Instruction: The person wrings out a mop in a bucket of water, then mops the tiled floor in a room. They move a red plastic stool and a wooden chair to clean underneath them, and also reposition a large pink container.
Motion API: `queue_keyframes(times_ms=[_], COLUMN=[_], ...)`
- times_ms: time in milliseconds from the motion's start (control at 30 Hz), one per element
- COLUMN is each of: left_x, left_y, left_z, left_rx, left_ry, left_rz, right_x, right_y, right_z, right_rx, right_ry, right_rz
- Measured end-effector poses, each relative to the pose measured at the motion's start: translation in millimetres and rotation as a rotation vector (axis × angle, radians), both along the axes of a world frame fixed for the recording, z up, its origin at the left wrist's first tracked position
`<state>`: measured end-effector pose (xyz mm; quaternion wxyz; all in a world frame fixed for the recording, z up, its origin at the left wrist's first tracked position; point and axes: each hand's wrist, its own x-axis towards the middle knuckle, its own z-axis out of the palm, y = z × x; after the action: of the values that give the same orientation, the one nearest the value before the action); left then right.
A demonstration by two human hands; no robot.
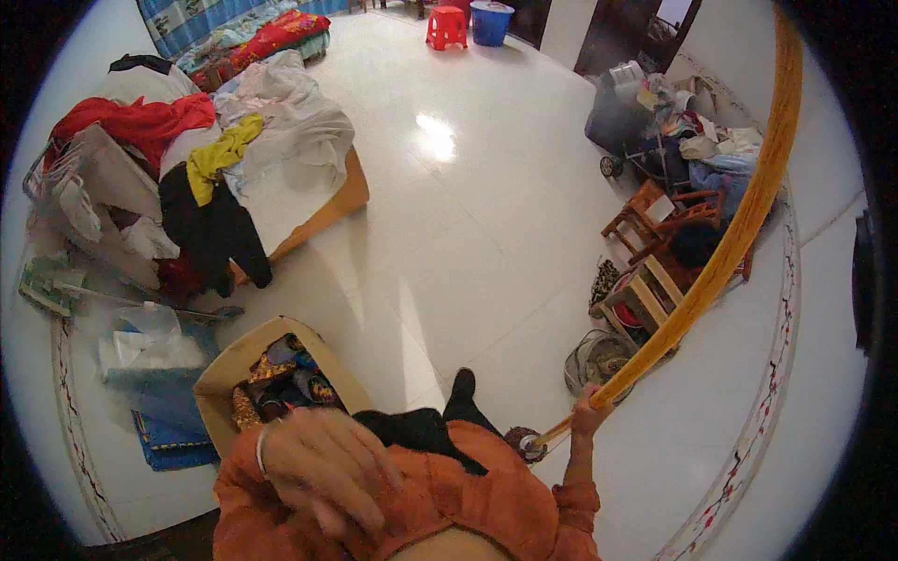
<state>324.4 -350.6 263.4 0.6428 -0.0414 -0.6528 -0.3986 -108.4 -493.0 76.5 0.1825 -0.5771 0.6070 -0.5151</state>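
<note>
A long thick hank of golden-yellow yarn (pixel 730 252) runs down from the upper right edge. Near its lower end my right hand (pixel 589 411) is closed around it. Below that hand the yarn narrows toward a small, dark reddish round thing (pixel 526 445) beside my body, whose kind I cannot make out. My left hand (pixel 327 472), with a pale bangle at the wrist, is held up in front of my orange top. Motion smears its fingers, and no object shows in it. Just beyond it stands an open cardboard box (pixel 220 411) with dark and patterned items inside.
Clothes lie heaped on a bed (pixel 323 215) at the left. Blue storage bags (pixel 168 402) sit beside the box. Along the right wall are a wire basket (pixel 580 365), wooden chairs (pixel 645 220) and piled belongings. A red stool (pixel 446 28) and blue bucket (pixel 490 23) stand far back.
</note>
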Motion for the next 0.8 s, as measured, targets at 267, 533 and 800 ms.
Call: queue_keyframes(times_ms=[267, 533, 800], left_x=[53, 114, 199], left_y=[-128, -262, -468], left_z=[-41, -63, -65], left_rx=[0.782, 1.016, 1.079], left_ry=[0.223, 0.242, 0.229], left_rz=[0.937, 1.129, 1.108], right_x=[1, 2, 91], right_y=[-139, -292, -436], right_z=[-5, -33, 33], right_rx=[0.034, -0.029, 0.139], right_ry=[-0.100, -0.081, -0.300], right_rz=[-0.048, 0.046, -0.102])
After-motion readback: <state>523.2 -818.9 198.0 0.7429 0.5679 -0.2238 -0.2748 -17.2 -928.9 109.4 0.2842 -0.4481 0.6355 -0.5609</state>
